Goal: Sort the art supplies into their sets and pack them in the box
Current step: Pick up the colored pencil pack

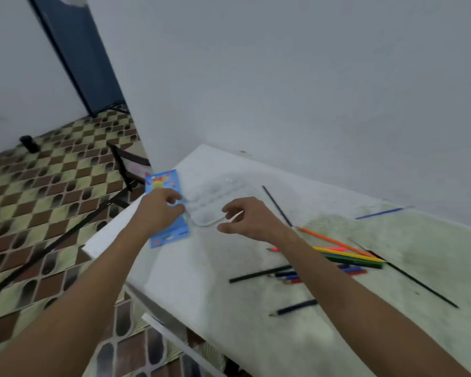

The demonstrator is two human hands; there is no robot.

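White wall and checkered floor frame the pale table (pixel 256 322), where I see a clear plastic box (pixel 210 205) near the far left corner with a blue pencil packet (pixel 165 210) at its left edge. My left hand (pixel 158 210) grips the packet, likely steadying it for filling, while my right hand (pixel 245 216) hovers loosely curled and empty beside the box; coloured pencils (pixel 346 255) lie scattered toward the right edge, unsorted.

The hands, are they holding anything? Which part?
The left hand pinches the clear plastic tray at its near left edge, over the blue pencil box. The right hand hovers curled, holding nothing.
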